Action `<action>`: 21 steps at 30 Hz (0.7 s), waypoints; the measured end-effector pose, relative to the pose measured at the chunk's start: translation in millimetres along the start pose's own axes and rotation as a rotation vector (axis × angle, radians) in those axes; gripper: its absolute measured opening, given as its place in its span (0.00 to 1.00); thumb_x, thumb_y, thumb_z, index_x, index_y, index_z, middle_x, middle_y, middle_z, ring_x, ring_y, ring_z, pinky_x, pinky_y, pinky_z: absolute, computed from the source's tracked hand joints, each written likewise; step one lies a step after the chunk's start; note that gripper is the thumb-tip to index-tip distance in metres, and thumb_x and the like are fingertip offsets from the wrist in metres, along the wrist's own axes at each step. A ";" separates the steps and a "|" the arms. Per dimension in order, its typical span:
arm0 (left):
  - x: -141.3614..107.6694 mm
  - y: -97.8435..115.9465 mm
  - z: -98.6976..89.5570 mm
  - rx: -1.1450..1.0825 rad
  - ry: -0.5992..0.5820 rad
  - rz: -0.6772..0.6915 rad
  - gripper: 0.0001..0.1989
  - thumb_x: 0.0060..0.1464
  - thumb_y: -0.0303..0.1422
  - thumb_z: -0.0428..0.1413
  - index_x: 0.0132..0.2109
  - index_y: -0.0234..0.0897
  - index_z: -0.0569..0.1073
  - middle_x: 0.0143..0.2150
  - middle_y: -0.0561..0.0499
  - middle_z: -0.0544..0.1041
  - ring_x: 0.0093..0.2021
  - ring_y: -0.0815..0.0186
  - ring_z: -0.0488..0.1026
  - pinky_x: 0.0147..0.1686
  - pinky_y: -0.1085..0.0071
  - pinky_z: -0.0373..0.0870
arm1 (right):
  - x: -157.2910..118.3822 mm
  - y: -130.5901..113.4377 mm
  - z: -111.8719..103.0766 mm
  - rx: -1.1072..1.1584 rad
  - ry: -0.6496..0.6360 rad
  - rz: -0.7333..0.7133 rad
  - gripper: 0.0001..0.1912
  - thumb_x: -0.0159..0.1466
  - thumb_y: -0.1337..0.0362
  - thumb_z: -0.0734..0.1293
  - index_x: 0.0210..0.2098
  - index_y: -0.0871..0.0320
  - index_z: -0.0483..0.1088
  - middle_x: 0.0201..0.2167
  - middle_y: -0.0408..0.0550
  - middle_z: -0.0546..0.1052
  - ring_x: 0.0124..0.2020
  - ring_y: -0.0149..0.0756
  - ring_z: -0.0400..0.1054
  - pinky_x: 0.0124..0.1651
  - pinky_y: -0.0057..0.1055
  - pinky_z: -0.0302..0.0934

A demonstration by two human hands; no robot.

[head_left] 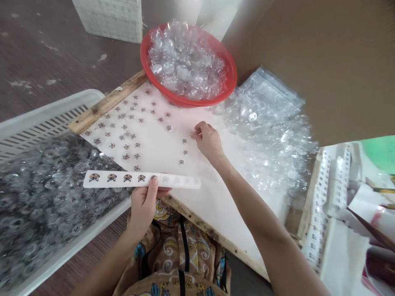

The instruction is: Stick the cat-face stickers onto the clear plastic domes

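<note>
My left hand (145,201) grips a white strip of stickers (119,179), thumb on top. Small animal-face pictures fill the strip's left half; its right half shows only faint pale marks. Over the white board (154,144), my right hand (207,137) is closed with thumb and fingers pinched together. A tiny dark spot shows at its fingertips, too small to make out. Just left of that hand, several animal-face stickers (185,152) lie on the board. Many more of the same stickers (126,146) are scattered over the board's left part.
A red basin (228,88) heaped with clear plastic pieces stands at the board's far end. More clear plastic pieces (265,131) pile up on the right. At left is a white crate (92,96) full of small clear items. Printed strips (317,213) lie far right.
</note>
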State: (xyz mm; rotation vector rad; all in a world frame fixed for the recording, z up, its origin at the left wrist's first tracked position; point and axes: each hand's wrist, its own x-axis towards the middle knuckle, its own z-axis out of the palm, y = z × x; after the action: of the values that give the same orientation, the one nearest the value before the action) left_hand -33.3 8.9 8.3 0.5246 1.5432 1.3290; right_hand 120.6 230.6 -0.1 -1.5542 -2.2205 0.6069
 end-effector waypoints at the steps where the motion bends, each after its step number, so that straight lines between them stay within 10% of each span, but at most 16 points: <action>1: -0.2 0.6 0.5 -0.006 -0.001 0.003 0.26 0.58 0.53 0.57 0.34 0.31 0.82 0.27 0.44 0.83 0.29 0.56 0.82 0.33 0.64 0.82 | -2.1 -4.8 0.0 0.024 -0.012 -0.003 0.13 0.60 0.73 0.62 0.44 0.56 0.68 0.34 0.49 0.78 0.35 0.41 0.72 0.42 0.36 0.63; 11: -0.2 0.6 1.5 -0.100 -0.012 0.053 0.31 0.61 0.49 0.57 0.64 0.35 0.70 0.41 0.44 0.84 0.36 0.59 0.83 0.34 0.69 0.82 | -76.3 -90.4 -13.0 0.529 -0.524 -0.301 0.12 0.63 0.68 0.69 0.47 0.56 0.72 0.34 0.42 0.79 0.33 0.30 0.72 0.39 0.28 0.65; 21: 0.0 -12.3 -2.8 -0.144 0.029 0.048 0.19 0.60 0.46 0.59 0.37 0.32 0.82 0.31 0.44 0.84 0.34 0.55 0.84 0.37 0.63 0.83 | -97.4 -68.6 -25.9 0.365 -0.328 -0.473 0.06 0.69 0.70 0.64 0.43 0.57 0.71 0.39 0.49 0.77 0.40 0.34 0.71 0.43 0.31 0.67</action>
State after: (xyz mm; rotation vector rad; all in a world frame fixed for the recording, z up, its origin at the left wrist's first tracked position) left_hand -32.4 3.8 -3.2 0.4562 1.4529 1.4782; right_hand 112.1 121.7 53.8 -0.7564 -2.4119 1.0944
